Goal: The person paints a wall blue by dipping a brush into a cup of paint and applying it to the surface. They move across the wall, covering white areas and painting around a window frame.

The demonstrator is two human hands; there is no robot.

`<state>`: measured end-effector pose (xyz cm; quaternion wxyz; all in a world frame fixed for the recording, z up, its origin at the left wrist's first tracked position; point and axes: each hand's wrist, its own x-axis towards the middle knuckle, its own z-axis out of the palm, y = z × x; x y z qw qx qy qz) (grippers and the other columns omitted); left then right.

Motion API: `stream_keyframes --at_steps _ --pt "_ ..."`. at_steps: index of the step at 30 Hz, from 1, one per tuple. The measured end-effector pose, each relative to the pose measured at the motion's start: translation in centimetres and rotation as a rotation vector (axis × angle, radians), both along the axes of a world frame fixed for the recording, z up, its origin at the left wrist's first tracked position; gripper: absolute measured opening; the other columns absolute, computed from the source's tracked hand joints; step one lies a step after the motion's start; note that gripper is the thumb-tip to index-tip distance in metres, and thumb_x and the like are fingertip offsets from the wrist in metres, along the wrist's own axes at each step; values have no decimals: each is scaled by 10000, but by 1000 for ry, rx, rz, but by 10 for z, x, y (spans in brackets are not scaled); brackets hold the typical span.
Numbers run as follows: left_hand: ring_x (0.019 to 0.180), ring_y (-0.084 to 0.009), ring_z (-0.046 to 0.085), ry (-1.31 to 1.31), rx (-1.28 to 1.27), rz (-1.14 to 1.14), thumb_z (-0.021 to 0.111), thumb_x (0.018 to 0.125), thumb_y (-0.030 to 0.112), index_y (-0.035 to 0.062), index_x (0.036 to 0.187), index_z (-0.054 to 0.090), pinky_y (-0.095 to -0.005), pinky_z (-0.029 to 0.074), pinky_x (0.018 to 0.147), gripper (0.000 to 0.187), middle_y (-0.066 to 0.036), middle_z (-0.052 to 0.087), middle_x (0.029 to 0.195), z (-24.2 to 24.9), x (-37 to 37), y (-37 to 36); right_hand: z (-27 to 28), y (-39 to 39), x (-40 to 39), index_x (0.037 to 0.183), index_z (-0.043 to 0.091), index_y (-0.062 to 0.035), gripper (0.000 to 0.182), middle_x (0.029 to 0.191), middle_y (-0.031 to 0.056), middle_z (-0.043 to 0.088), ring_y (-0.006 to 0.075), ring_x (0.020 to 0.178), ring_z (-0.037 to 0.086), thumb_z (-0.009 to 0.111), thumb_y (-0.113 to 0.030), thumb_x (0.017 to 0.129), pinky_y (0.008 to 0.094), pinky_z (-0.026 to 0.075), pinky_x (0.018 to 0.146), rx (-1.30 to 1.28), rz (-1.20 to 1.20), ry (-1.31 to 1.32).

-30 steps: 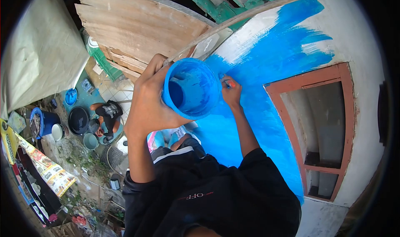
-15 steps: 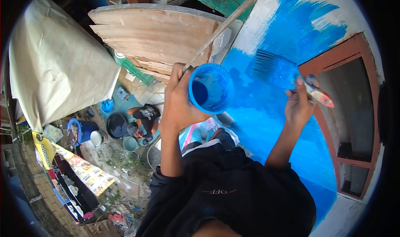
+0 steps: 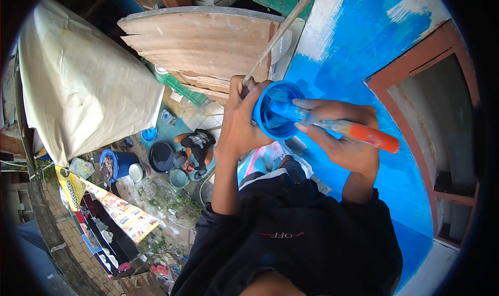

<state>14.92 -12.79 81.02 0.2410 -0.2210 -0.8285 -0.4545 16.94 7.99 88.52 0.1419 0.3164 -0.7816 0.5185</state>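
Note:
My left hand (image 3: 240,123) is wrapped round a blue paint cup (image 3: 282,92), its mouth tipped toward me. A long wooden pole (image 3: 283,30) slants down to the top fingers of that hand. In my right hand (image 3: 349,154) is a paintbrush (image 3: 371,136) with a red-orange handle end, pinched near its blue-smeared ferrule. The brush head is inside the cup, and its bristles are partly hidden there. Behind the right hand stands a wall (image 3: 345,62) coated in blue, with white patches toward the top.
A brown window frame (image 3: 403,72) is set in the wall at right. Wooden boards (image 3: 208,41) and a pale tarp (image 3: 88,82) are at left. Far below, a person (image 3: 198,144) crouches beside a blue bucket (image 3: 125,163) and a dark basin (image 3: 161,156).
My right hand has brought the brush from in front of the wall leftward into the cup. In the view, the cup and left hand have shifted slightly right.

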Motion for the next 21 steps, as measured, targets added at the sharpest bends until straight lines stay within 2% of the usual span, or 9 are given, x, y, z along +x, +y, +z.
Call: stream_keyframes --at_steps 5,7,10,14,16,17,19,20,21 --pt "899 -353 564 3 -29 14 849 565 199 80 1203 672 -440 510 775 673 -165 455 1003 -5 7 4 -15 -12 -1 955 721 -55 222 877 137 738 298 741 722 843 -70 770 336 577 668 89 14 -14" --pt "890 -355 569 8 -31 15 844 569 190 82 1207 672 -442 512 772 668 -167 451 1010 -5 8 5 -19 -15 -1 883 716 -20 221 865 109 752 230 723 741 874 -63 734 297 577 639 101 -25 -28" --pt "887 -354 574 1 -53 9 837 576 183 70 1209 669 -441 512 764 665 -167 448 1015 -4 11 8 -20 -13 -1 894 716 -22 211 859 105 750 227 714 735 864 -75 754 299 570 639 92 -25 -144" --pt "880 -347 568 -15 -69 -2 839 576 187 56 1208 665 -428 511 756 669 -163 454 1002 -7 11 12 -28 -11 -1 905 719 -22 200 855 109 749 220 704 729 855 -73 768 300 564 636 70 -16 -155" --pt "881 -343 560 -16 -57 -14 842 574 191 53 1208 664 -422 510 754 673 -159 459 988 -7 10 14 -30 -10 0 965 734 -32 195 807 151 727 296 674 707 809 -134 816 323 573 673 74 -14 -157" --pt "901 -342 546 -11 -83 -9 850 566 197 54 1201 667 -424 506 763 676 -156 474 975 -6 10 15 -31 -8 0 965 734 -32 195 807 151 727 296 674 707 809 -134 816 323 573 673 71 -21 -160" --pt "921 -341 532 -7 -112 -9 859 559 202 55 1195 671 -426 502 772 680 -153 488 962 -6 10 16 -34 -5 -1 966 734 -14 190 840 136 745 232 704 720 812 -112 823 306 572 680 45 -14 -166" --pt "941 -337 517 -6 -92 -9 873 546 218 50 1183 676 -426 494 785 687 -152 506 960 -5 11 17 -35 -3 1 966 734 -14 190 840 136 745 232 704 720 812 -112 823 306 572 680 39 -18 -166" --pt "961 -334 501 -2 -73 -7 887 534 235 46 1170 681 -426 486 798 695 -151 523 957 -3 10 17 -36 0 1 962 729 3 182 860 119 747 193 735 718 811 -87 826 295 571 683 -52 -23 -187"
